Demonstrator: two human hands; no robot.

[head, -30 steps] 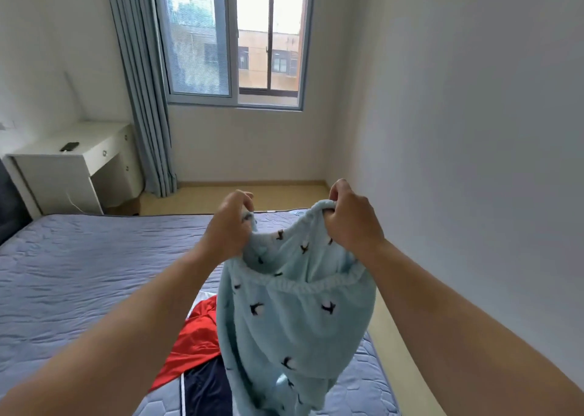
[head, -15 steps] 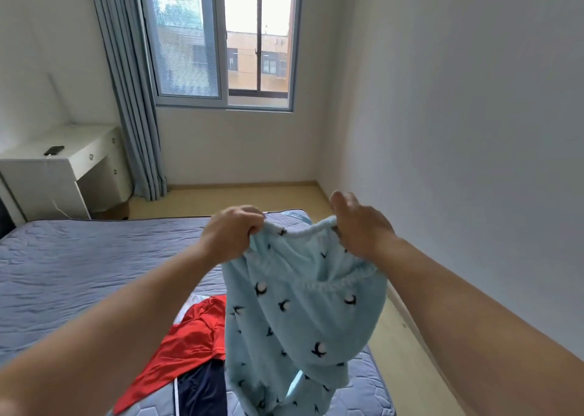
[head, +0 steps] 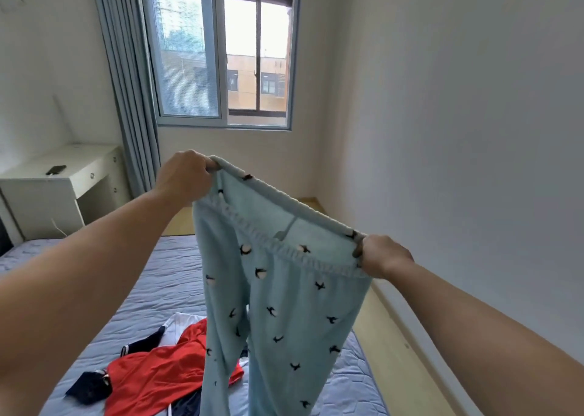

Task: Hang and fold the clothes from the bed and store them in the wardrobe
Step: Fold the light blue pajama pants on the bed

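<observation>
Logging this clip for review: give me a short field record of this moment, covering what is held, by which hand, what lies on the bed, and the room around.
held item: light blue trousers with small dark bird print, legs hanging above the bed
left hand: grips one end of the waistband, the higher end
right hand: grips the other end, lower
waistband: stretched wide between the hands
on bed: red garment; dark navy garment
room: white desk, curtain, window
wardrobe: not in view
</observation>
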